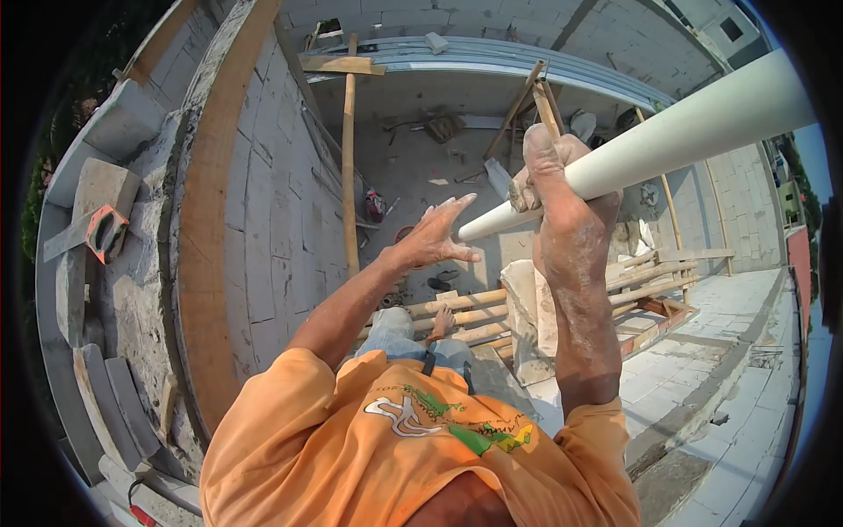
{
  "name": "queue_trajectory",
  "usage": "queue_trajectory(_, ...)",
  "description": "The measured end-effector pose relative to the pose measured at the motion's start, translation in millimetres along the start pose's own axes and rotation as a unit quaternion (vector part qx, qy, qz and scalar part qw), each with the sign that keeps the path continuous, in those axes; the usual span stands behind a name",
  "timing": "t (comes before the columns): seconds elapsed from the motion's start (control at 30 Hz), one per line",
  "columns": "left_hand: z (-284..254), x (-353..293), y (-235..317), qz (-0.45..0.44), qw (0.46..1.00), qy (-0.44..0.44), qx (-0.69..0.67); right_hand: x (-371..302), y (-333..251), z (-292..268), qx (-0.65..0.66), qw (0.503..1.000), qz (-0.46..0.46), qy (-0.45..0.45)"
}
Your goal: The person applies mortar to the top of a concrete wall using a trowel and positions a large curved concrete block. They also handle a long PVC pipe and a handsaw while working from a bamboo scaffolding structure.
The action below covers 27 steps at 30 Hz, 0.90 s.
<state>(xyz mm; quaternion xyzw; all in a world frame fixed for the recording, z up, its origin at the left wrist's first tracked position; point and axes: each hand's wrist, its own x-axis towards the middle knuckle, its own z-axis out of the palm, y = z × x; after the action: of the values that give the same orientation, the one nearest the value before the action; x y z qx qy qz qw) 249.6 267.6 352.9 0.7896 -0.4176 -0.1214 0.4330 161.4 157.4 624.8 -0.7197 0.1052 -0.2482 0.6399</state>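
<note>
On a building site in bright sun, we look down past an orange T-shirt (369,474) to two dust-caked hands at work with a long white plastic pipe (694,127). The right hand (566,189) is wrapped firmly around the pipe, which slants from the middle of our view to the upper right, looming widest at that end. The left hand (430,235) is open, its fingers spread just beside the pipe's lower end; we cannot tell whether they touch it. Below the hands, we see a bare foot (442,322) near a row of round wooden poles (474,316). To the left, a wooden plank (206,228) lines the top of a pale block wall (268,193), and beyond it a handsaw (107,234) with an orange-and-black handle lies by a rough block (104,186). An upright wooden post (349,176) stands between the wall and the pipe, over a grey floor (439,162) scattered with debris. Across the top of our view, we find a bundle of long metal profiles (492,57) lying in front of another block wall.
</note>
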Motion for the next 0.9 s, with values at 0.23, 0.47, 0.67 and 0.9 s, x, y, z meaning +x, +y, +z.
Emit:
queue_trajectory(0.23,5,34,90,-0.056,0.971,0.117,-0.202,17,-80,-50,-0.085,0.932,-0.339,-0.095)
queue_trajectory(0.47,-73,37,208,0.01,0.946,0.114,-0.303,-30,43,-98,-0.018,0.995,0.015,-0.101)
queue_trajectory(0.67,-57,52,278,0.093,0.875,0.014,-0.474,-164,215,-48,-0.309,0.939,0.144,0.032)
queue_trajectory(0.9,-23,46,284,0.157,0.835,-0.112,-0.516,-169,242,-55,-0.132,0.948,0.115,0.266)
